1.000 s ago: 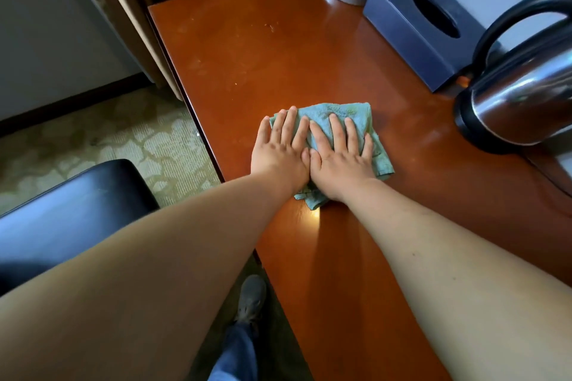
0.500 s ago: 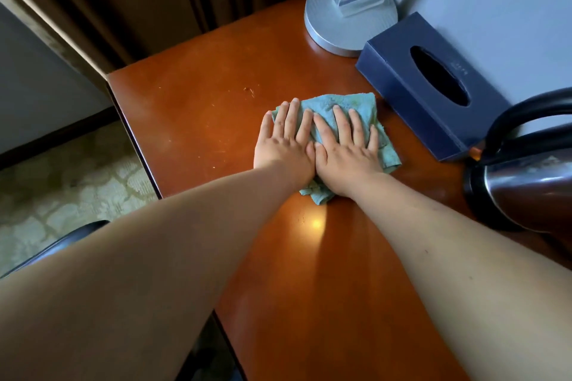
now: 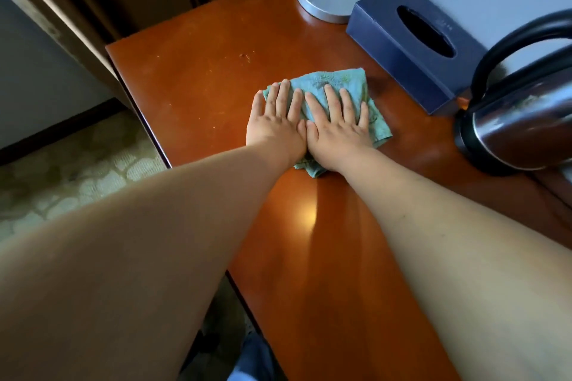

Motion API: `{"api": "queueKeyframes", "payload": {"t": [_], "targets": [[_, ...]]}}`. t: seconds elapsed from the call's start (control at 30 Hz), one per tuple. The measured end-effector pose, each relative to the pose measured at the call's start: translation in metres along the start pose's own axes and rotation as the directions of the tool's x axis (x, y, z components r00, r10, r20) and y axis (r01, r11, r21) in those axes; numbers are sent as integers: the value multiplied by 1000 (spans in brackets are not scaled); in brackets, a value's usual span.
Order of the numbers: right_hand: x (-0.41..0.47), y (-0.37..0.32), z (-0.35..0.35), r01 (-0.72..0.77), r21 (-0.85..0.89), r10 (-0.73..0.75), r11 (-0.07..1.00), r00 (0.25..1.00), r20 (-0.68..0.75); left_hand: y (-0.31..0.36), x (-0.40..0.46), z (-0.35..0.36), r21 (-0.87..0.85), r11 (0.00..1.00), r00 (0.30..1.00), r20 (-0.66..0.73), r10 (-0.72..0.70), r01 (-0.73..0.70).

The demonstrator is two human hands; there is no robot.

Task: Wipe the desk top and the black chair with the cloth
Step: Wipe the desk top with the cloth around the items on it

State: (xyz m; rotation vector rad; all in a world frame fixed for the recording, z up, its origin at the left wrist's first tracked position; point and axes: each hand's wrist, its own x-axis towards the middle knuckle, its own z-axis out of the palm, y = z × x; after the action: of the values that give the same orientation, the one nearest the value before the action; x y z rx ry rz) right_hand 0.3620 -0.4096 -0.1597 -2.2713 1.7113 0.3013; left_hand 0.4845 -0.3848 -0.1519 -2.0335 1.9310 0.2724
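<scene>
Now the cloth (image 3: 335, 93) sits just above the frame's centre on the desk top (image 3: 192, 86), having travelled up toward the far end over the last second, then eased slightly back from the navy tissue box (image 3: 414, 49) in the upper right. Both hands lie flat on it with straight fingers, side by side and touching: the left hand (image 3: 277, 124) covers its left part, the right hand (image 3: 337, 124) its middle, pressing rather than gripping. A small crumb-like mark (image 3: 244, 56) and pale specks show on the wood to the upper left, not yet reached. The kettle (image 3: 517, 120) stands at the right edge, near the cloth's path. The black chair is out of view now, so I judge the desk stroke is still under way and the chair remains to do.
</scene>
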Motion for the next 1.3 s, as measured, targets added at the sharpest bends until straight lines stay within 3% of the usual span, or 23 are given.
{"api": "queueKeyframes", "payload": {"t": [0.73,0.97,1.3], "targets": [[-258,-47,83,196,-64,-190,979,978,88,18,-274,99,-85,989,992,27,-120,122],[-288,-49,92,229,-111,-216,967,970,115,25,-309,109,-144,977,987,47,-153,158],[-266,-50,84,251,-86,-234,964,958,168,18,-295,108,-172,975,990,53,-132,139]]}}
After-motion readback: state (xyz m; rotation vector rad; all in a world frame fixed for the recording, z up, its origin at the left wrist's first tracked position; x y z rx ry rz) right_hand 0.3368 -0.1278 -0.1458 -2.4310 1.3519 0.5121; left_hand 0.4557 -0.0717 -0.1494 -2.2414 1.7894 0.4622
